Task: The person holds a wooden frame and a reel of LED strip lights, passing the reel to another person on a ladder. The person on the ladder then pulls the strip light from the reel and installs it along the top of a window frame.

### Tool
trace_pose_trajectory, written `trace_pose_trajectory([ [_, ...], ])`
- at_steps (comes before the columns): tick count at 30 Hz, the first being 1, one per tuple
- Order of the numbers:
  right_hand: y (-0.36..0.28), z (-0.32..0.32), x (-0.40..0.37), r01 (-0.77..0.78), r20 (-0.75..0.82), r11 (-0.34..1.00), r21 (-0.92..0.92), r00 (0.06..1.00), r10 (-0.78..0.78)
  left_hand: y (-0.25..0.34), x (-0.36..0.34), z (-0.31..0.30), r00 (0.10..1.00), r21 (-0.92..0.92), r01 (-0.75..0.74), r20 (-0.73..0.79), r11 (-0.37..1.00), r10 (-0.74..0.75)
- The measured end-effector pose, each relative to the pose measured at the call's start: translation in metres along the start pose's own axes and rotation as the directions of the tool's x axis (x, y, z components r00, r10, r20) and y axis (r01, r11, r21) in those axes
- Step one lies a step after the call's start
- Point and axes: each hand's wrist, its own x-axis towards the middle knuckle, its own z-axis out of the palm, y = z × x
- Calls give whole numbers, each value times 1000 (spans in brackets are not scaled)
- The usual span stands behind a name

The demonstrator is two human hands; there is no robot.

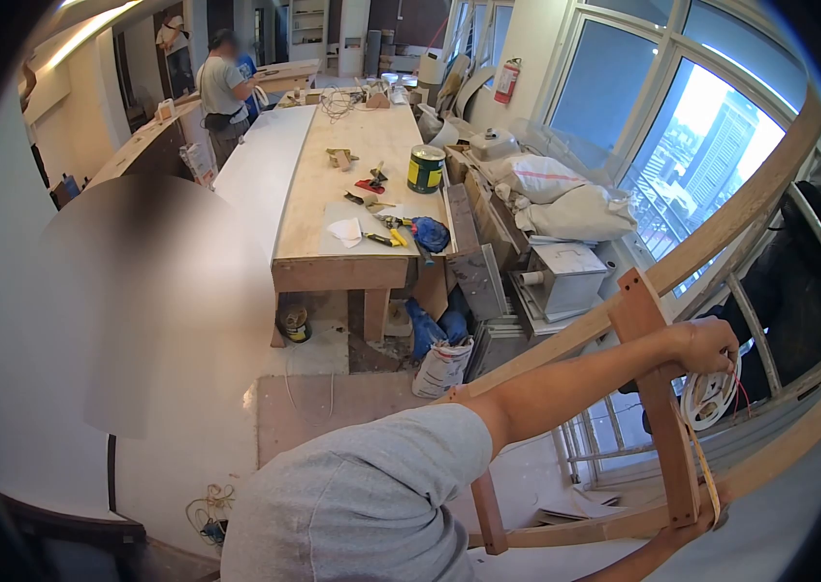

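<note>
My left hand [708, 346] reaches over the wooden crosspiece [658, 417], its fingers closed on the white reel [709, 396]. Thin red wire shows at the reel's right side. From the reel a narrow yellowish strip [702, 461] runs down beside the crosspiece. My right hand [706, 529] is at the crosspiece's lower end, near the strip's lower part. Its fingers are mostly hidden behind the wood, so its hold cannot be made out. The crosspiece joins two long curved wooden rails [750, 199].
A long worktable [340, 272] bears tools, a green can [425, 169] and a blue bundle [430, 234]. White sacks [575, 209] and boxes stand by the windows. A metal railing [755, 330] lies beyond the frame. A person [224, 92] stands at the back left.
</note>
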Motion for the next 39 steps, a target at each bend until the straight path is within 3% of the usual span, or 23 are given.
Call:
trace_pose_trajectory([
  [4,12,7,-2,-6,29,1000,7,1000,6,-7,0,2,1000,54,-21,-19,998,22],
  [7,15,4,-6,17,10,1000,14,1000,-17,-24,3,6,989,36,-150,13,988,150],
  [8,17,3,-10,34,-5,999,7,999,-34,-2,-7,-4,995,-62,-19,93,998,25],
  [9,19,2,-10,53,-28,999,-7,998,-53,-12,-4,-6,988,2,-106,109,994,106],
  [10,24,1,-12,56,-46,998,-31,997,-57,-11,-3,-10,983,46,-103,160,994,94],
  [11,31,0,-13,50,-65,997,-66,996,-54,9,-9,-14,988,-27,15,153,1000,-10],
  [12,43,-6,-16,29,-90,993,-111,995,-39,14,-8,-17,986,71,9,166,997,-21],
  [14,55,-10,-17,14,-82,995,-100,996,-22,40,-11,-20,974,58,141,172,988,-149],
  [16,-16,41,-28,80,69,988,133,994,-90,24,-10,-18,986,21,52,156,998,-54],
  [17,-3,36,-22,165,143,971,170,971,-190,22,-11,-14,986,-12,76,153,997,-74],
  [22,-8,38,-19,126,149,985,121,978,-143,35,-13,-18,976,-86,165,155,983,-150],
  [27,-5,38,-18,182,141,976,118,970,-198,31,-13,-17,979,-72,153,150,986,-140],
  [39,-19,43,-23,116,109,991,62,986,-122,27,-11,-15,973,-171,170,186,970,-138],
])
